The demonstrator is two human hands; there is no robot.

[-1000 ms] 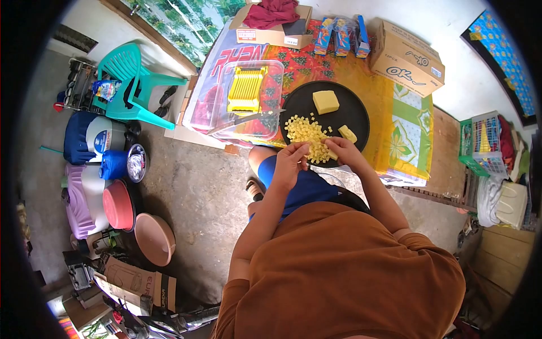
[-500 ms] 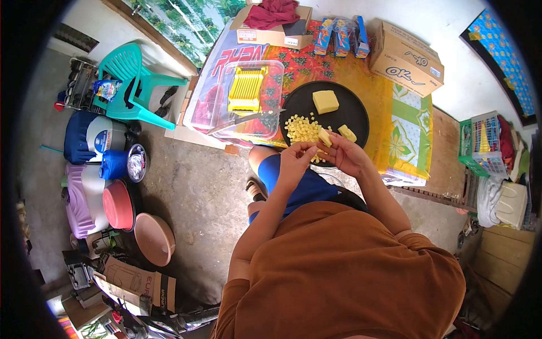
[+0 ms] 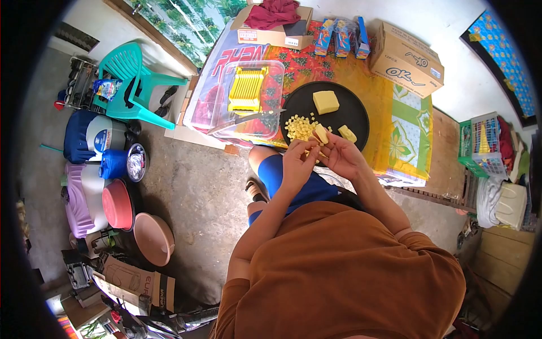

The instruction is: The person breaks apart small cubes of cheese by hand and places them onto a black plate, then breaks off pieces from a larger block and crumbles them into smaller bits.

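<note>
My right hand (image 3: 343, 157) holds a pale yellow piece (image 3: 321, 133) over the near edge of a round black tray (image 3: 355, 110). My left hand (image 3: 300, 161) is beside it, its fingers pinched close to the piece; what they hold, if anything, is too small to tell. Small yellow cubes (image 3: 299, 127) lie heaped on the tray's left side. A large yellow block (image 3: 326, 102) sits towards the back, and a smaller chunk (image 3: 347, 134) lies at the right. Left of the tray, a clear plastic container (image 3: 273, 85) bears a yellow slicer (image 3: 246, 89) and a knife (image 3: 247, 118).
Cardboard boxes (image 3: 406, 59) and blue packets (image 3: 341, 37) stand at the table's back. A green chair (image 3: 141, 85) is at the left, with basins (image 3: 153, 240) on the floor below it. Plastic baskets (image 3: 483, 144) are at the right.
My left hand has moved slightly right, closer to my right hand. The yellow piece in my right hand has shifted a little up and left and stands more upright.
</note>
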